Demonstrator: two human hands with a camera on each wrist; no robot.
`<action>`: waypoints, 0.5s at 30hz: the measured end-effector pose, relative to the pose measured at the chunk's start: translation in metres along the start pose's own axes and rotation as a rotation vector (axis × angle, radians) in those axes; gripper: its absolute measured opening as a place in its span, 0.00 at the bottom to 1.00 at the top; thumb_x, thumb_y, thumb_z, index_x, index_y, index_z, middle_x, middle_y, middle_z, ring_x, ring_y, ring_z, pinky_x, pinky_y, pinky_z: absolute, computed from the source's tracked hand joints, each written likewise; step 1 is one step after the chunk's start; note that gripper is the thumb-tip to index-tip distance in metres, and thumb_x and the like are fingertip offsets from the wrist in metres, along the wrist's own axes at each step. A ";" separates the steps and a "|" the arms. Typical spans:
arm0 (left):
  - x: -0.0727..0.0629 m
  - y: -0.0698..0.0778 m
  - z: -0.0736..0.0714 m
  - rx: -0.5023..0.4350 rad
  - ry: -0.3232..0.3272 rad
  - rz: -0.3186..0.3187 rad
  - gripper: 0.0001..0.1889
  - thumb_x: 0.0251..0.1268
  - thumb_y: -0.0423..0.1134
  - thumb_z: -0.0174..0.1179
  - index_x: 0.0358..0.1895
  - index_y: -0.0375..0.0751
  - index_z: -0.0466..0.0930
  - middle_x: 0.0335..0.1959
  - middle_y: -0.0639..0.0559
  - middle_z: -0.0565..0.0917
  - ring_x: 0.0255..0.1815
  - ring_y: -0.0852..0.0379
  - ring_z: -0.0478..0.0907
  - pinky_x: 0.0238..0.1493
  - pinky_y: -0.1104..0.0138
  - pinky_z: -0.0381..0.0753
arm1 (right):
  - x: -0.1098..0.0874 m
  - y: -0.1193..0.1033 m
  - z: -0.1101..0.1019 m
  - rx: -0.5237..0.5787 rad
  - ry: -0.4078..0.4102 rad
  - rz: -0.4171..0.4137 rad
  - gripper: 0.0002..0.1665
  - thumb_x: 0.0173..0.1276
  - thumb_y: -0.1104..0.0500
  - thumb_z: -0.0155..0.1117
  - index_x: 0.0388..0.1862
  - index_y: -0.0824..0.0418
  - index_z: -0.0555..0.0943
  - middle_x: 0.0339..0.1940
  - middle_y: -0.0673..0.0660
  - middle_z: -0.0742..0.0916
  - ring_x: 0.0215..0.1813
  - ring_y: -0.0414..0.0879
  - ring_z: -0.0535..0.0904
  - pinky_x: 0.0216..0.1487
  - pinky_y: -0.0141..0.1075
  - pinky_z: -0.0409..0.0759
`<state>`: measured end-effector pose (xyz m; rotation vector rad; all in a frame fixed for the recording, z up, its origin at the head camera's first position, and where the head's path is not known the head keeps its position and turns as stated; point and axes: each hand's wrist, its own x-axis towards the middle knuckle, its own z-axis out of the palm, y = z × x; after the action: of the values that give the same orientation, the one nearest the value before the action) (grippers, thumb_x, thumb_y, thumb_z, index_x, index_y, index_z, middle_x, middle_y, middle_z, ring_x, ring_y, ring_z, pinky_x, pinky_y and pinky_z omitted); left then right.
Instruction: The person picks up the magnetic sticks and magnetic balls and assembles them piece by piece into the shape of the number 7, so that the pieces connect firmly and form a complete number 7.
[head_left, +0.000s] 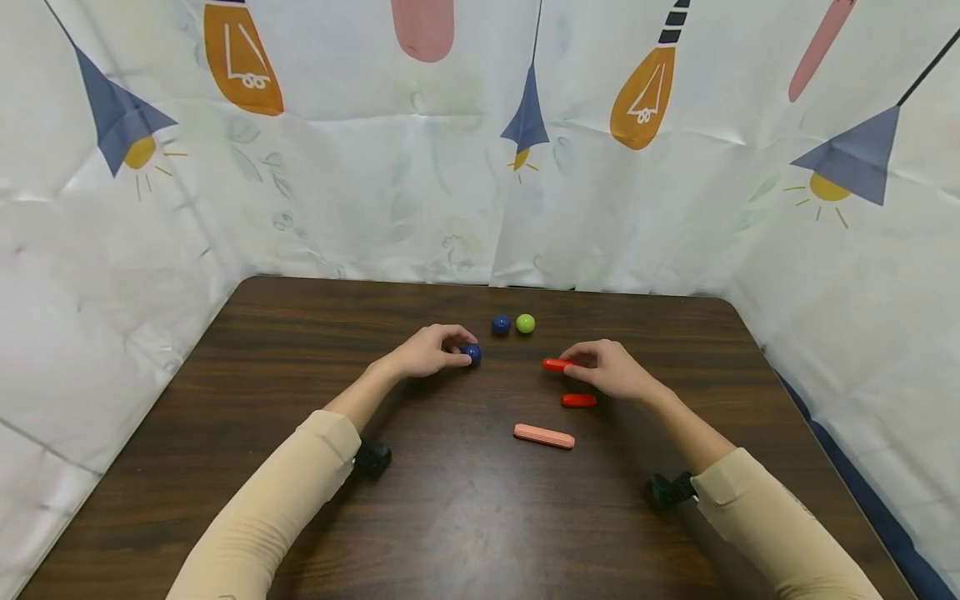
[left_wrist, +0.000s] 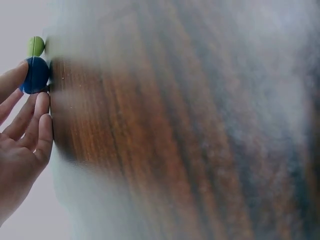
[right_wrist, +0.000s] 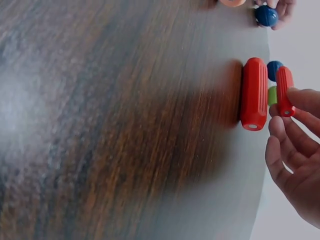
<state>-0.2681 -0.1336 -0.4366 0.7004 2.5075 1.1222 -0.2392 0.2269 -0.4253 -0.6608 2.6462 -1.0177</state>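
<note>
My left hand point(head_left: 431, 352) pinches a dark blue ball point(head_left: 472, 354) between thumb and fingers at the table's middle; the left wrist view shows the same blue ball point(left_wrist: 37, 75) held at the fingertips. To the right, my right hand point(head_left: 611, 369) grips a red ridged stick point(head_left: 556, 364) by one end. In the right wrist view that red stick point(right_wrist: 285, 91) sits between thumb and fingers. Just below this hand lies a second red stick point(head_left: 578, 401). A salmon-pink stick point(head_left: 544, 436) rests nearer the front. Behind the hands, another blue ball point(head_left: 501, 324) stands beside a green ball point(head_left: 526, 323).
Everything lies on a dark wood-grain table point(head_left: 450, 517) with rounded far corners. A white curtain point(head_left: 360, 192) printed with lamps and bulbs hangs along the back and sides. Each wrist wears a small dark camera, such as the left one point(head_left: 372, 458).
</note>
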 end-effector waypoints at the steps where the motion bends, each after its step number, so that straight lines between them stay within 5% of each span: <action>1: 0.000 0.000 0.000 0.001 0.004 -0.004 0.17 0.74 0.40 0.65 0.62 0.42 0.81 0.51 0.50 0.83 0.46 0.54 0.78 0.50 0.58 0.76 | 0.001 0.000 0.000 -0.002 -0.001 -0.004 0.13 0.75 0.56 0.67 0.54 0.59 0.87 0.39 0.51 0.88 0.38 0.46 0.80 0.42 0.43 0.78; 15: 0.003 -0.002 0.002 0.011 0.016 -0.005 0.17 0.75 0.39 0.64 0.63 0.42 0.81 0.52 0.48 0.83 0.44 0.55 0.80 0.45 0.60 0.78 | 0.010 -0.005 0.005 0.000 0.006 -0.032 0.11 0.74 0.56 0.69 0.52 0.57 0.87 0.38 0.49 0.87 0.39 0.47 0.80 0.43 0.43 0.79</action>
<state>-0.2702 -0.1322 -0.4393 0.6908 2.5294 1.1179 -0.2440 0.2158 -0.4262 -0.7030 2.6489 -1.0297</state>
